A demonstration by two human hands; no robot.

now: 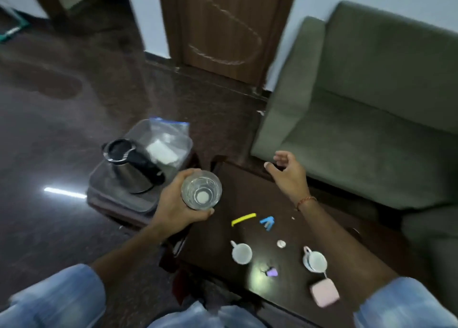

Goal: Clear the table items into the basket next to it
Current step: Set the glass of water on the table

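My left hand (177, 205) grips a clear drinking glass (201, 189) upright, over the left edge of the dark table (250, 191). Just left of the table stands the grey basket (119, 186), holding a steel kettle (133, 165) on its side and a plastic bag (166, 141). My right hand (288, 172) hovers open above the table's far end. On the table lie a yellow clip (243, 218), a blue clip (267, 222), a white cup (241, 252), a cup on a saucer (315, 260), a small round lid (281, 244), a purple object (271, 272) and a pink case (324, 291).
A green sofa (366, 119) runs along the right and far side of the table. A wooden door (228, 27) stands behind. Dark polished floor (54, 129) spreads to the left of the basket. My knees in blue jeans fill the bottom edge.
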